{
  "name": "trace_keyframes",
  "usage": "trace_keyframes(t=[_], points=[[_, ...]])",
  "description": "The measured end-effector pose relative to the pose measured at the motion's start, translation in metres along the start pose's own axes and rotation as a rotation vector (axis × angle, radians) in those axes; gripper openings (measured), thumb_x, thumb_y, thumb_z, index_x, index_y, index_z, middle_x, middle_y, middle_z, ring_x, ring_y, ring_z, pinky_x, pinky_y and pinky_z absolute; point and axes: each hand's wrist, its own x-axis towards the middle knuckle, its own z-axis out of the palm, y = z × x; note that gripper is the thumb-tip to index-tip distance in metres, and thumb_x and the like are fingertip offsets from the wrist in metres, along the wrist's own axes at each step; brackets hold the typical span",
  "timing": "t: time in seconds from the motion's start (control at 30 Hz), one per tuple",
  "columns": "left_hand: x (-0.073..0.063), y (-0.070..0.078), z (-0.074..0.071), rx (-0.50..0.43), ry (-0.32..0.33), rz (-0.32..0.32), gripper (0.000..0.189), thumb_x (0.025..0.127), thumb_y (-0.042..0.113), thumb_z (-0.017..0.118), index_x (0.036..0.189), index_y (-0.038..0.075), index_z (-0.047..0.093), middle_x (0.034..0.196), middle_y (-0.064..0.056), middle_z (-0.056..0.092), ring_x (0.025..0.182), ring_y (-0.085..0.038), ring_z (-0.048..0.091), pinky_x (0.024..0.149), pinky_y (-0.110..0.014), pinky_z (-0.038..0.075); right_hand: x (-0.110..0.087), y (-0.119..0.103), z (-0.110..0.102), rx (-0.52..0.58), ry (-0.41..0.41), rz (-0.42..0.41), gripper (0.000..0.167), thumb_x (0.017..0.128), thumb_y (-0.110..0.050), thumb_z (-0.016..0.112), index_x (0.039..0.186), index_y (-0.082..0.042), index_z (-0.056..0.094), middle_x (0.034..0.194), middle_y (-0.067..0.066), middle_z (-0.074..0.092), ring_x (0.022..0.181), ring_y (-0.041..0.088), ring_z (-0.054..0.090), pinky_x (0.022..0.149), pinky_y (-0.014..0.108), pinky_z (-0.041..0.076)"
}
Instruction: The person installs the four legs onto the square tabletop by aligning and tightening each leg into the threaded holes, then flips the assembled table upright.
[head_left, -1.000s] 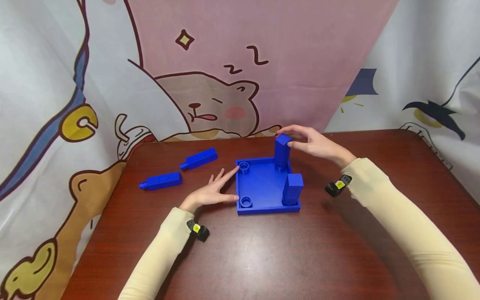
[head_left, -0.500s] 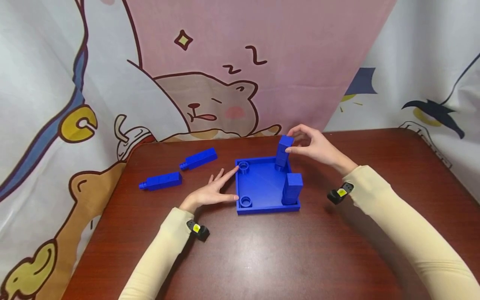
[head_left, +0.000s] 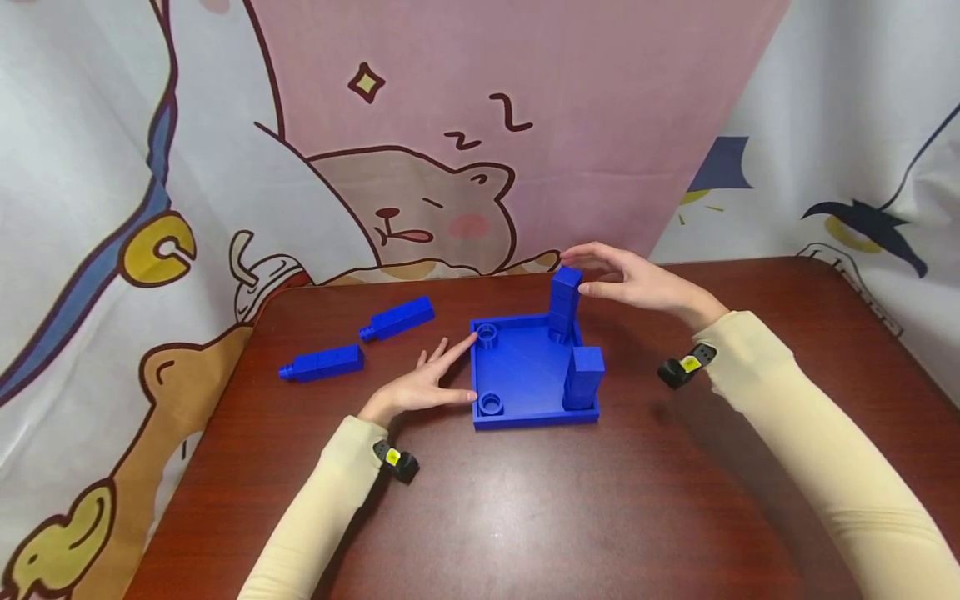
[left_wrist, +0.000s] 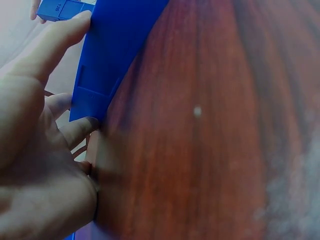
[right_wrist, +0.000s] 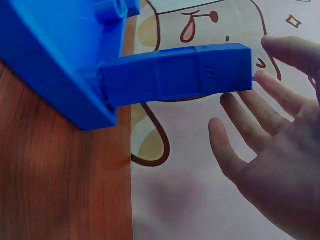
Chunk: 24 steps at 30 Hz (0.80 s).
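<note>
A square blue tray (head_left: 525,367) with raised rims lies on the table. My left hand (head_left: 416,387) touches its left side with thumb and forefinger spread and straight. In the left wrist view those fingertips meet the tray's outer wall (left_wrist: 107,60). At the far right corner a square blue leg (head_left: 564,302) stands upright. My right hand (head_left: 637,283) is at the leg's top, fingers loosely bent around it. In the right wrist view, a gap shows between the thumb and the leg (right_wrist: 180,72). Another blue leg (head_left: 585,379) stands in the near right corner.
Round sockets sit in the tray's far left corner (head_left: 487,335) and near left corner (head_left: 491,404). Two loose blue legs with threaded ends, one nearer (head_left: 327,362) and one farther (head_left: 402,317), lie left of the tray. A printed cloth (head_left: 465,100) hangs behind the table.
My right hand pinched the far right leg half a second ago, when it leaned right. Now the fingers have loosened and the leg stands straighter. The left hand has stayed in place.
</note>
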Motion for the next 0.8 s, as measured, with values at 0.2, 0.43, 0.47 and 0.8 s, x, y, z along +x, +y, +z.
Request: trace_keyframes(t=[0.2,0.43,0.47,0.8], points=[[-0.001,-0.001,-0.001,0.001,-0.003,-0.001,0.092,0.089,0.046,0.065,0.157,0.029,0.006,0.161,-0.001,0.008,0.144,-0.031,-0.011,0.109,-0.056,-0.012,0.002,-0.002,-0.002,0.039,-0.047,-0.011,0.047,0.097,-0.004,0.054,0.141,0.002,0.04,0.143,0.017,0.045,0.133,0.033,0.039,0.099,0.031,0.042],[0.0,-0.002,0.001,0.013,0.0,-0.009,0.091,0.09,0.047,0.065,0.157,0.029,0.006,0.161,-0.002,0.008,0.144,-0.03,-0.011,0.109,-0.056,-0.012,0.006,0.003,0.0,0.03,-0.076,0.007,0.041,0.098,-0.002,0.051,0.139,0.002,0.045,0.141,0.017,0.047,0.133,0.031,0.038,0.105,0.053,0.031],[0.0,-0.001,0.001,0.013,0.001,-0.01,0.091,0.09,0.047,0.065,0.157,0.029,0.006,0.161,-0.002,0.008,0.144,-0.03,-0.011,0.109,-0.056,-0.012,0.007,0.004,0.001,0.029,-0.071,0.008,0.041,0.098,-0.001,0.051,0.138,0.003,0.046,0.14,0.018,0.048,0.133,0.031,0.038,0.105,0.055,0.031],[-0.001,-0.001,0.001,0.009,0.004,-0.019,0.091,0.09,0.046,0.065,0.156,0.03,0.006,0.161,-0.001,0.008,0.145,-0.03,-0.01,0.11,-0.055,-0.011,0.004,0.006,0.013,0.028,0.128,0.083,0.033,0.086,-0.006,0.073,0.115,-0.001,0.059,0.111,0.013,0.064,0.103,0.025,0.061,0.086,0.031,0.051]])
